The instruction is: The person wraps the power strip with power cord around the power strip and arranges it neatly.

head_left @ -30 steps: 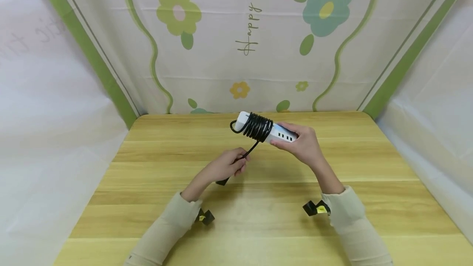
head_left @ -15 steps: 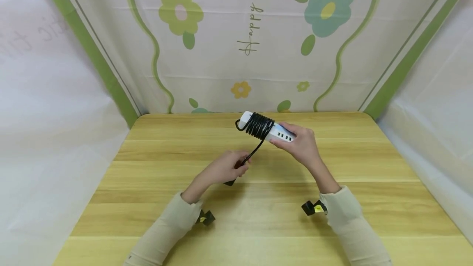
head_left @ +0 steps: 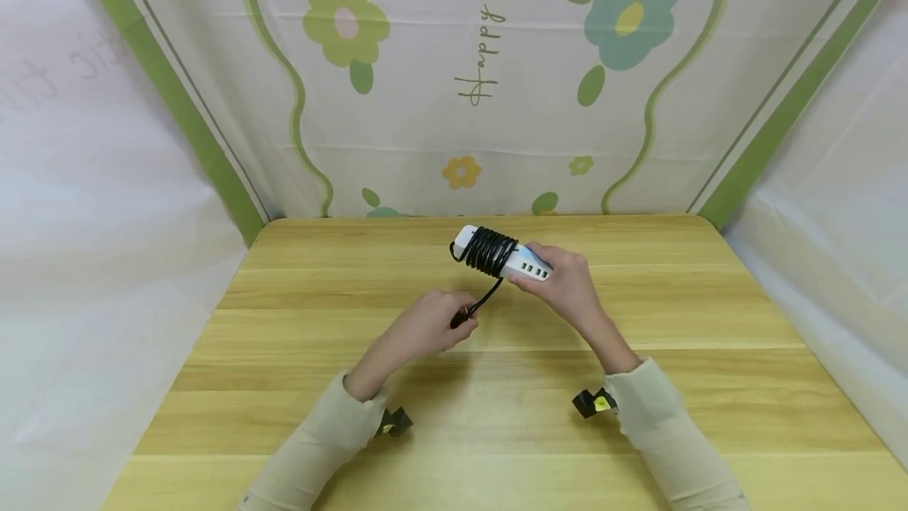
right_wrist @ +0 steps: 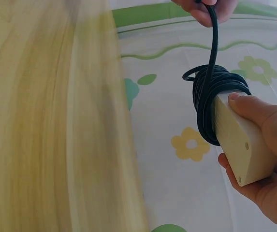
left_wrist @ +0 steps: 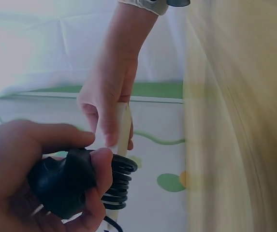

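Observation:
A white power strip (head_left: 534,265) with a row of ports is held above the table, tilted. My right hand (head_left: 563,282) grips its near right end, thumb on one side and fingers on the other. The strip's black cord (head_left: 489,251) is wound in several turns around its other half. A free length runs down to my left hand (head_left: 433,324). There, in the left wrist view, my thumb and fingers curl round the black plug (left_wrist: 65,183) on the cord's end. The right wrist view shows the strip's plain end (right_wrist: 247,145) and the cord stretched toward the left hand.
Below lies a wooden table (head_left: 496,440) with rounded far corners. A white cloth with printed flowers (head_left: 461,173) hangs behind its far edge, and pale cloth sides (head_left: 837,180) stand left and right. A black wrist camera (head_left: 396,422) sits at the left cuff.
My right hand has brought the power strip slightly down and left. The left hand's hold on the plug has shifted, and less of the plug sticks out below the hand.

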`<state>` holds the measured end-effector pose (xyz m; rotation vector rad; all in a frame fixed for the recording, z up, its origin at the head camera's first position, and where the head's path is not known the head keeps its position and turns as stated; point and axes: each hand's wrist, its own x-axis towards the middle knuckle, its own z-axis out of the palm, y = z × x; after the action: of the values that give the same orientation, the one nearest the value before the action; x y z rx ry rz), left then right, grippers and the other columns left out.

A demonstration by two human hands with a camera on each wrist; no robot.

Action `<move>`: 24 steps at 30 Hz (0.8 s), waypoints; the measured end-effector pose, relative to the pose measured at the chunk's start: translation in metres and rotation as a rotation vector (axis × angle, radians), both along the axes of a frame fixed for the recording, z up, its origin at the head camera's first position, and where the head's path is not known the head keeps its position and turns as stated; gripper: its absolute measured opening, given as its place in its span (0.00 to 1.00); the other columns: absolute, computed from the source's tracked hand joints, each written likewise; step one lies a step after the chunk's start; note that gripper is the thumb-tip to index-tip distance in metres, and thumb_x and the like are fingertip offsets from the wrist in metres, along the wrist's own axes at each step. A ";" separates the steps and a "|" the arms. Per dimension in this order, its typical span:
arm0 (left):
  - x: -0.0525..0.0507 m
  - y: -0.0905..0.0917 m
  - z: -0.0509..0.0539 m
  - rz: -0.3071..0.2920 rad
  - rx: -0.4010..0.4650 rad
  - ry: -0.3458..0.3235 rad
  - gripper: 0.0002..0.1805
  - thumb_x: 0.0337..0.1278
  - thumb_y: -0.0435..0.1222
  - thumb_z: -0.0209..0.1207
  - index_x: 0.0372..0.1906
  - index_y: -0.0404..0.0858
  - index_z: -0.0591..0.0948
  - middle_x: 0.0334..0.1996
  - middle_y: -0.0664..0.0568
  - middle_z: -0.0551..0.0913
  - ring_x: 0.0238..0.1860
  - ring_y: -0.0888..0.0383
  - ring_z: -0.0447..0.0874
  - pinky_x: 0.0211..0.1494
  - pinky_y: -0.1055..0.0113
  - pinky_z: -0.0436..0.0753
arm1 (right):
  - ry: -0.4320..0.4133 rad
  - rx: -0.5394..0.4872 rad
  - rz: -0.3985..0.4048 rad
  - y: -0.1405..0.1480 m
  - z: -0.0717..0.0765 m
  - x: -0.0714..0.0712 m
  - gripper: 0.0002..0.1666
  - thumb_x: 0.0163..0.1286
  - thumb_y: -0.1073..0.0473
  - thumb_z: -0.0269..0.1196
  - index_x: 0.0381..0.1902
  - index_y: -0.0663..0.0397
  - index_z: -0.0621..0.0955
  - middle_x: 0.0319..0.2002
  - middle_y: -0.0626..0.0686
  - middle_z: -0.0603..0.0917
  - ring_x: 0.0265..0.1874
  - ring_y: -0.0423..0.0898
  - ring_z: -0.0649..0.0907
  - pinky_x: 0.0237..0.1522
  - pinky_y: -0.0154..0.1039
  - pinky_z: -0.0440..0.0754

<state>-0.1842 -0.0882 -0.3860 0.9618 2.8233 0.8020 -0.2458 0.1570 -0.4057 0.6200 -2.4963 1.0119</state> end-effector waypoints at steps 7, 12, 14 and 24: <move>0.003 -0.006 0.007 -0.007 -0.042 0.055 0.09 0.62 0.34 0.63 0.44 0.34 0.84 0.26 0.53 0.82 0.20 0.66 0.69 0.25 0.73 0.72 | -0.003 0.081 0.034 -0.007 -0.008 0.001 0.33 0.54 0.51 0.78 0.55 0.61 0.83 0.43 0.63 0.88 0.27 0.47 0.83 0.24 0.32 0.80; 0.004 -0.010 0.012 0.001 -0.037 0.070 0.08 0.60 0.33 0.65 0.43 0.36 0.87 0.32 0.52 0.86 0.24 0.65 0.74 0.27 0.74 0.74 | -0.060 0.129 0.065 -0.012 -0.010 0.003 0.35 0.56 0.49 0.77 0.57 0.62 0.82 0.46 0.63 0.88 0.30 0.48 0.84 0.27 0.33 0.82; 0.004 -0.012 0.015 0.010 -0.034 0.090 0.08 0.59 0.34 0.66 0.42 0.37 0.88 0.34 0.52 0.87 0.27 0.64 0.75 0.29 0.74 0.76 | -0.074 0.143 0.072 -0.014 -0.011 0.005 0.35 0.56 0.49 0.77 0.57 0.62 0.82 0.47 0.63 0.87 0.31 0.48 0.85 0.28 0.34 0.82; 0.003 -0.022 0.022 0.093 0.237 0.245 0.11 0.50 0.33 0.74 0.38 0.39 0.84 0.35 0.52 0.81 0.36 0.59 0.78 0.40 0.67 0.81 | -0.087 0.220 0.164 -0.028 -0.014 0.012 0.29 0.54 0.51 0.78 0.51 0.57 0.85 0.42 0.56 0.89 0.31 0.43 0.83 0.31 0.35 0.82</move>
<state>-0.1809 -0.1103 -0.3636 1.0292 3.0507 1.1239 -0.2341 0.1290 -0.4201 0.8766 -2.6925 0.8410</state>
